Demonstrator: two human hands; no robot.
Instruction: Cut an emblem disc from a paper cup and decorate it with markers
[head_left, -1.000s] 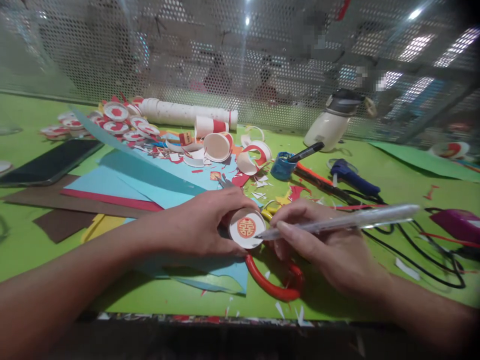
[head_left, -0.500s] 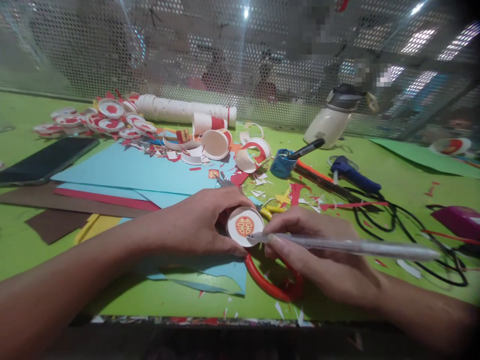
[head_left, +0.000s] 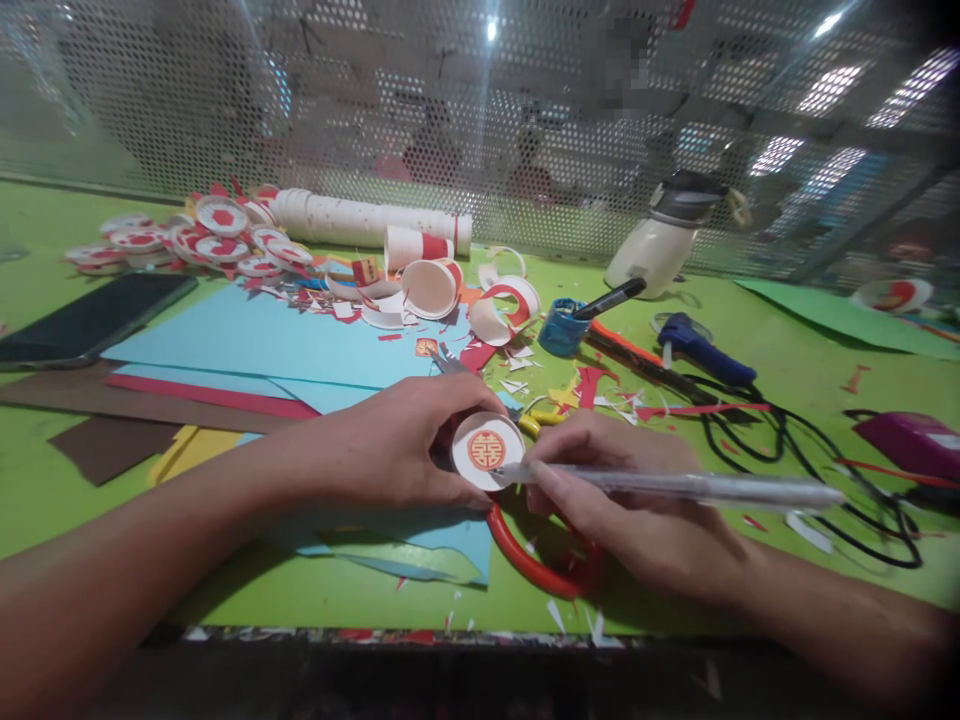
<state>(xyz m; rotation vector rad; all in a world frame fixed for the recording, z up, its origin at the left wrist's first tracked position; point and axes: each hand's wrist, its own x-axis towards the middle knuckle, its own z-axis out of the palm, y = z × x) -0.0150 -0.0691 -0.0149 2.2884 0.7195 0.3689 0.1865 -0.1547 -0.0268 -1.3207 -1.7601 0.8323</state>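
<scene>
Left hand (head_left: pixel 390 450) fingers pinch round white paper cup base with red emblem (head_left: pixel 487 450); right hand (head_left: pixel 622 500) fingers grip clear plastic pen (head_left: pixel 675 487), tip at its rim. Steady disc firmly; trace lightly.

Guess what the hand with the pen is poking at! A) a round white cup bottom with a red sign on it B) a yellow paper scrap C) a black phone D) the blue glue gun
A: the pen in the right hand has its tip at the edge of the round white cup bottom, which the left hand grips.
</scene>
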